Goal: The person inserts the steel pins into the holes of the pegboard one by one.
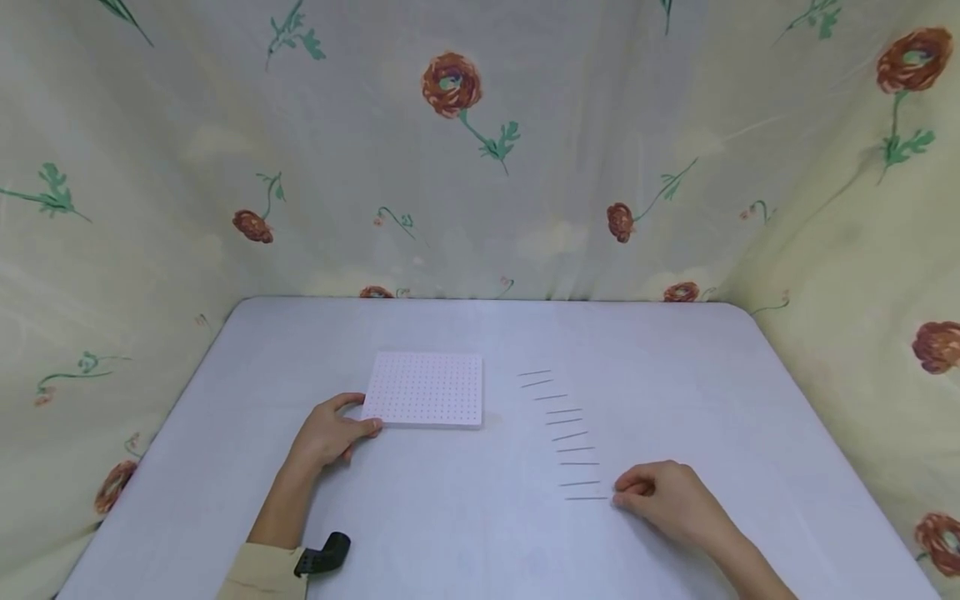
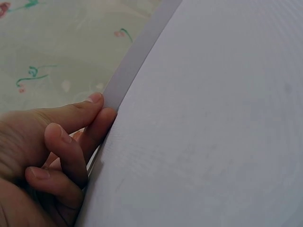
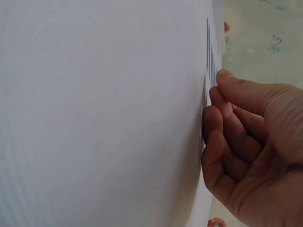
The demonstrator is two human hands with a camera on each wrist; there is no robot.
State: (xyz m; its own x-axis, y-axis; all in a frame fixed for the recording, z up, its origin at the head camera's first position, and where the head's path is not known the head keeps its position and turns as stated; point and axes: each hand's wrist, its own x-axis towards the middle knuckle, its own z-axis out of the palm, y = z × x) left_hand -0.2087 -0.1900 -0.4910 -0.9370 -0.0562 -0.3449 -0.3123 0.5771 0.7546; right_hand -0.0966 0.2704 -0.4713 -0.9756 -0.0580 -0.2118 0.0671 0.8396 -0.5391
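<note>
A thin, whitish board (image 1: 426, 389) with rows of small holes lies flat on the table in the head view. My left hand (image 1: 330, 429) grips its near left corner, thumb at the front edge and a finger at the left side. In the left wrist view, thumb and fingertips (image 2: 107, 114) meet low by the board's pale edge (image 2: 142, 52). Several thin dark needle-like rods (image 1: 577, 450) lie in a slanting row right of the board. My right hand (image 1: 671, 500) hovers at the right end of the nearest rod, fingers loosely curled, nothing visible between thumb and forefinger.
The white table (image 1: 465, 533) has rounded far corners. Flower-patterned cloth (image 1: 555, 150) hangs close behind it and along both sides. A black band (image 1: 324, 555) sits at the left sleeve's cuff (image 1: 262, 575).
</note>
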